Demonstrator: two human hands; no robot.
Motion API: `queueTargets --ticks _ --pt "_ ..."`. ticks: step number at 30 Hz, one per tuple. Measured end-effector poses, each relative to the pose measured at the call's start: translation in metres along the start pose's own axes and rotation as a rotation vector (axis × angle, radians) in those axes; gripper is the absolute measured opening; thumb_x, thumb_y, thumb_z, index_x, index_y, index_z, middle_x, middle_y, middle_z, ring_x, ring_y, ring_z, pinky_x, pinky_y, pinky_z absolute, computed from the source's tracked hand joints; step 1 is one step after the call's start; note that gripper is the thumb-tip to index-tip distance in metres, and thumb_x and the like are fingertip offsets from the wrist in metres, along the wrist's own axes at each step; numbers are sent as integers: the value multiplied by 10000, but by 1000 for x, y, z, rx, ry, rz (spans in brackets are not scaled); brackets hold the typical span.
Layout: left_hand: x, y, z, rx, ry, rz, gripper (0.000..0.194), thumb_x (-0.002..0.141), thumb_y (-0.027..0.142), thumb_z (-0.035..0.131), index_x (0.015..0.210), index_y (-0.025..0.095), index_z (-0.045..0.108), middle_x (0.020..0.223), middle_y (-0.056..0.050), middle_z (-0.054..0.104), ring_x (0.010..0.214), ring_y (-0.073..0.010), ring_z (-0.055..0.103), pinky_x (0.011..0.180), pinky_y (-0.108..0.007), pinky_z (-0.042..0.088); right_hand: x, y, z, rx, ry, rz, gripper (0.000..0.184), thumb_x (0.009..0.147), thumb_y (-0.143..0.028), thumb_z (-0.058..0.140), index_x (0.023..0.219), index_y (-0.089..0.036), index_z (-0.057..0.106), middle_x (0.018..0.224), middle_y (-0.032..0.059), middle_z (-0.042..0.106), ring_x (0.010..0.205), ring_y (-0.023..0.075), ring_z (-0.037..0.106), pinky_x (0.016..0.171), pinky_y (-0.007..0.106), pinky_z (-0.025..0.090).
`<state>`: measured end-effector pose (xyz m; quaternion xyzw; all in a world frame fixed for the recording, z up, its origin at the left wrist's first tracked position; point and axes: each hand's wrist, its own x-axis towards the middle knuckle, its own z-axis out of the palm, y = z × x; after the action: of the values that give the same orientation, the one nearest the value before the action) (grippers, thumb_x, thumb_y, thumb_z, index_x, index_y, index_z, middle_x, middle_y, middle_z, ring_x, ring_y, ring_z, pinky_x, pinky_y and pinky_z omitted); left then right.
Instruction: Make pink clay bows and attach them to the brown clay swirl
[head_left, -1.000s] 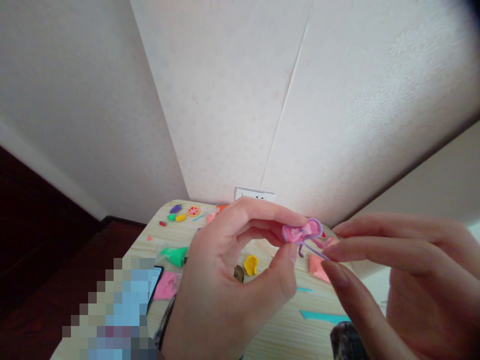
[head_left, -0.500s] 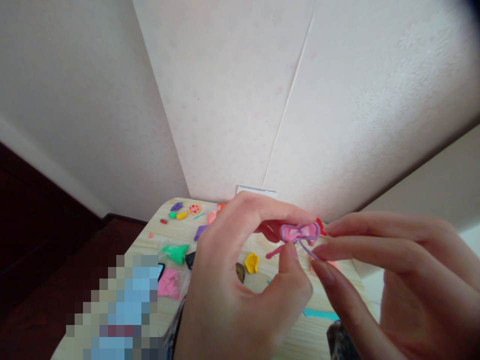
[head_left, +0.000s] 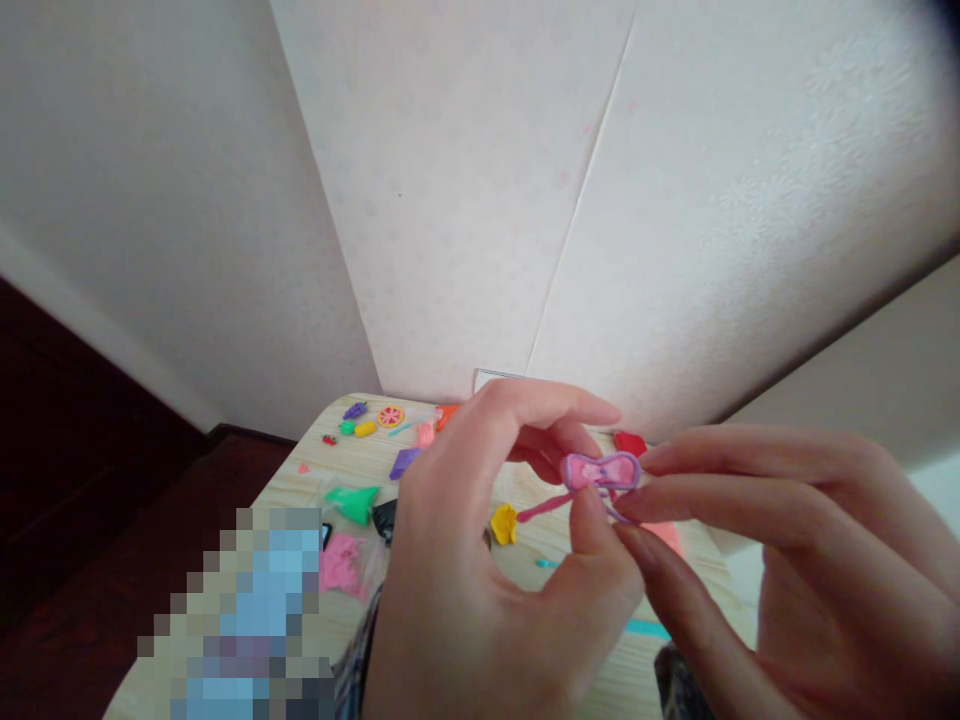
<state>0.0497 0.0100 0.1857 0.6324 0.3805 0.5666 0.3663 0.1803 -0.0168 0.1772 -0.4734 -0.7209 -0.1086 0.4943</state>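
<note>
Between its thumb and fingers, my left hand (head_left: 487, 560) holds a small pink clay bow (head_left: 600, 471). A thin lilac border runs round the bow's outline. My right hand (head_left: 795, 540) pinches the loose end of a lilac clay strand (head_left: 615, 513) just below the bow's right half. Both hands are raised over the table, with their fingertips close together. From under the bow a dark pink stick-like piece (head_left: 544, 507) points down to the left. Part of the bow's lower edge is hidden by my left thumb.
On the wooden table (head_left: 300, 490) lie green clay (head_left: 354, 503), bagged pink clay (head_left: 345, 565), yellow clay (head_left: 505, 523) and a red piece (head_left: 630, 442). Tiny clay grapes (head_left: 355, 410) and a round fruit slice (head_left: 390, 416) sit at the back left. A wall stands behind.
The lilac strand's free length has shortened as my right fingers came left toward the bow. My left index finger has lifted off the bow's top. The dark pink stick now shows at left.
</note>
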Motion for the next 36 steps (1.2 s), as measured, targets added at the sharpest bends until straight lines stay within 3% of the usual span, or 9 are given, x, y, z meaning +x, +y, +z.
queueTargets --ticks 5,8,11,13,18,36 --pt "-4 -4 2 62 81 69 337 711 43 580 936 295 573 808 57 609 784 -156 588 762 -300 490 0 10 -4 31 -90 -52 146 759 -174 655 881 -254 659 903 19 638 781 142 626 624 256 485" --pt "-5 -5 2 37 103 123 320 733 61 579 953 293 561 799 58 602 777 -151 588 762 -295 489 -5 13 -2 91 -25 8 84 764 -225 653 837 -266 666 869 18 631 756 157 615 606 284 469" --pt "-4 -5 2 5 92 125 269 758 103 596 947 290 557 786 54 599 796 -154 593 756 -288 489 -9 11 1 155 56 139 104 774 -244 647 874 -271 652 842 21 640 744 177 612 609 313 466" --pt "-3 -4 3 -22 69 109 254 763 108 602 938 286 557 794 52 601 779 -146 589 742 -279 491 -11 8 3 192 37 194 171 779 -222 641 945 -267 636 865 24 652 772 186 622 649 330 476" --pt "-2 -2 3 -22 40 94 278 745 93 614 930 293 559 803 64 613 750 -125 578 734 -251 489 -9 3 3 213 -61 170 238 784 -138 620 983 -268 615 956 13 654 896 176 613 730 316 474" --pt "-2 -2 4 -82 12 152 409 670 -17 570 948 284 562 799 65 612 746 -117 579 765 -249 514 -7 -9 11 248 42 238 243 772 -58 582 934 -240 595 909 19 630 895 174 591 707 319 467"
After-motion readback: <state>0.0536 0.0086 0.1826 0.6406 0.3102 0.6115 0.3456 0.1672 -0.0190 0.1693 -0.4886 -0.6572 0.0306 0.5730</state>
